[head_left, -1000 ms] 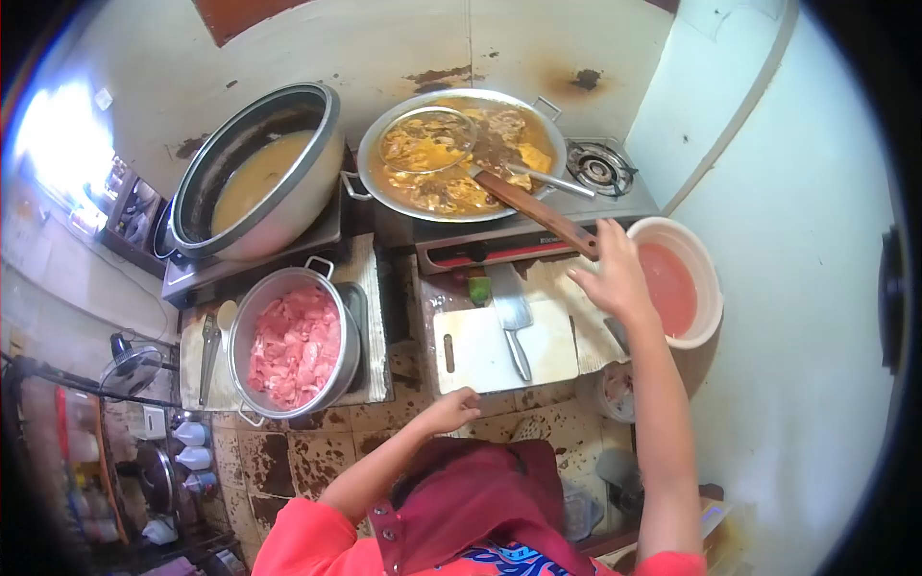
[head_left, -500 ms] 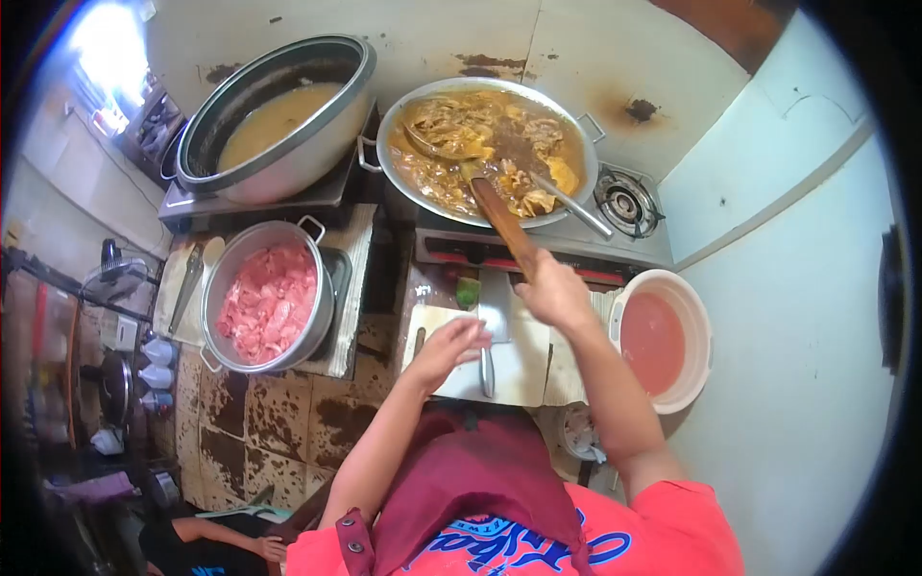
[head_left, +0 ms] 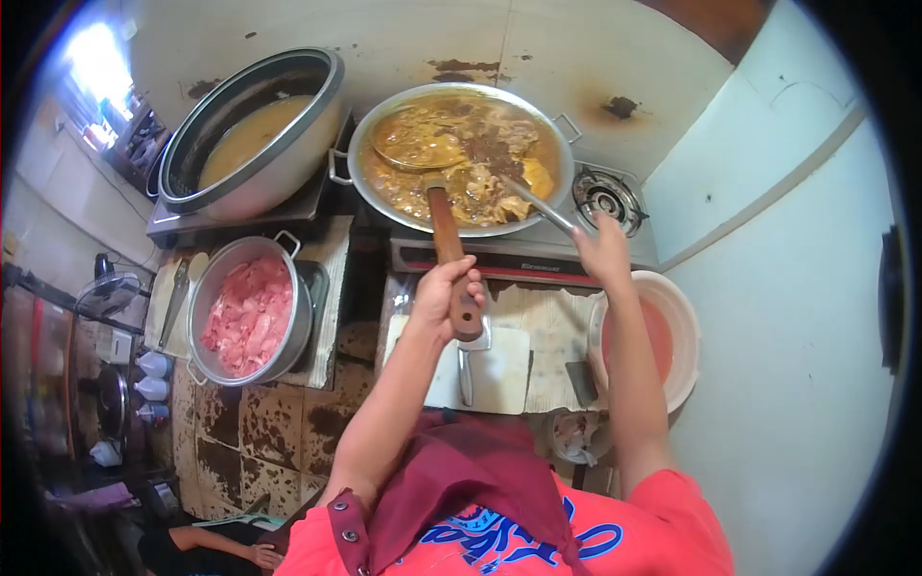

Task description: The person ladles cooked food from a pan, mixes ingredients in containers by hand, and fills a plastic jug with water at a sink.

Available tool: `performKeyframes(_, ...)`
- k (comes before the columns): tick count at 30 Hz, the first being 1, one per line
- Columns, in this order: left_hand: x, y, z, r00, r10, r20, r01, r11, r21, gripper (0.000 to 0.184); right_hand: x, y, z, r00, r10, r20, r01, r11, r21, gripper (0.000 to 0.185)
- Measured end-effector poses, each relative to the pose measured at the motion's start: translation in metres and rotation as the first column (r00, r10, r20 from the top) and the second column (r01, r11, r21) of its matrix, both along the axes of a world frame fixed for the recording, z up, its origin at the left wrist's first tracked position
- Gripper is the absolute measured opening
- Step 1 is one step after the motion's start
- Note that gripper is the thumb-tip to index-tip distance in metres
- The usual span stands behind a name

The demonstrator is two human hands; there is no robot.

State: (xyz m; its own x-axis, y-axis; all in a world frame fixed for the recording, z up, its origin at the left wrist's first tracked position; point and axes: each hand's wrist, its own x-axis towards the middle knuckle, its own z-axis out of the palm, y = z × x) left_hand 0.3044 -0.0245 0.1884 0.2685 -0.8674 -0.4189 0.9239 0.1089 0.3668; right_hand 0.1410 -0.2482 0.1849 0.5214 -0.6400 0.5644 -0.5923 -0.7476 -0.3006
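My left hand (head_left: 449, 296) is closed round the wooden handle of a large ladle (head_left: 444, 226). Its round metal bowl sits tilted in the stew, holding some of it. My right hand (head_left: 603, 252) grips the end of a metal-handled utensil (head_left: 543, 206), whose head is hidden in the food. Both lean into a wide metal pan (head_left: 357, 182) of brown stew with meat pieces. Below my left hand, a cleaver (head_left: 466, 374) lies on a white cutting board (head_left: 504, 370).
A large pot (head_left: 322, 144) of cloudy broth tilts at the back left. Nearer stands a pot (head_left: 305, 317) with raw meat (head_left: 248, 317). A basin (head_left: 684, 346) of pinkish liquid is at my right, below a bare gas burner (head_left: 610, 202). Another person's arm (head_left: 226, 542) shows at lower left.
The wooden handle has passed from my right hand to my left and swung leftward. My right hand has moved right to the metal handle. The view has shifted slightly.
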Motion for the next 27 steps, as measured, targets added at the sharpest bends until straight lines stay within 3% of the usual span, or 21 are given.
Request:
performKeyframes(2,0.005,0.002,-0.002,1.0,-0.006,0.008,0.006,1.0,-0.008,0.019,0.02,-0.03,0.001,0.926,0.131,-0.355,-0.021,0.955,0.297,0.034)
performKeyframes(3,0.01,0.005,-0.004,1.0,-0.011,-0.01,0.011,1.0,-0.019,0.017,0.031,-0.033,0.012,0.93,0.19,-0.314,0.019,0.829,0.559,0.032)
performKeyframes(5,0.019,0.016,-0.006,0.995,-0.056,-0.081,0.049,0.995,-0.088,0.02,0.048,-0.028,0.041,0.946,0.265,-0.189,0.081,0.371,0.925,0.028)
performKeyframes(8,0.028,0.037,0.008,0.99,-0.057,-0.129,0.041,0.992,-0.123,0.023,0.06,-0.039,0.047,0.975,0.212,0.068,-0.068,-0.009,0.998,0.025)
performKeyframes(11,0.031,0.053,0.014,0.987,-0.048,-0.152,0.03,0.993,-0.118,0.024,0.065,-0.028,0.048,0.976,0.093,0.196,-0.196,-0.015,0.981,0.017)
performKeyframes(12,0.034,0.057,0.017,0.988,-0.046,-0.147,0.029,0.993,-0.117,0.024,0.065,-0.026,0.047,0.967,0.255,0.014,-0.069,0.206,0.976,0.014)
performKeyframes(13,0.036,0.062,0.019,0.994,-0.035,-0.1,0.026,0.996,-0.09,0.024,0.063,-0.017,0.047,0.961,0.257,-0.096,-0.04,0.477,0.878,0.014)
performKeyframes(15,0.039,0.072,0.023,0.999,-0.036,-0.006,0.036,0.999,-0.032,0.025,0.058,0.012,0.048,0.94,0.158,-0.302,0.007,0.877,0.48,0.016)
performKeyframes(16,0.04,0.076,0.023,1.0,-0.025,0.003,0.025,1.0,-0.006,0.027,0.057,0.027,0.066,0.911,0.137,-0.388,0.089,0.855,0.511,0.02)
performKeyframes(19,0.041,0.09,0.021,0.997,-0.035,0.065,0.033,0.999,0.032,0.029,0.047,0.046,0.075,0.913,0.06,-0.403,0.09,0.935,0.343,0.016)
performKeyframes(20,0.042,0.094,0.021,0.996,-0.043,0.083,0.038,0.997,0.06,0.031,0.045,0.051,0.077,0.901,0.035,-0.432,0.117,0.94,0.321,0.017)
performKeyframes(23,0.043,0.101,0.016,0.991,-0.06,0.123,0.05,0.995,0.084,0.031,0.034,0.047,0.061,0.985,0.09,-0.146,0.012,0.813,0.583,0.014)
performKeyframes(26,0.047,0.104,0.015,0.992,-0.066,0.107,0.058,0.995,0.075,0.032,0.027,0.052,0.065,0.997,0.02,0.071,-0.074,0.287,0.955,0.015)
performKeyframes(27,0.048,0.107,0.015,0.994,-0.063,0.087,0.059,0.997,0.057,0.032,0.025,0.058,0.067,0.99,-0.03,0.138,-0.129,0.208,0.97,0.014)
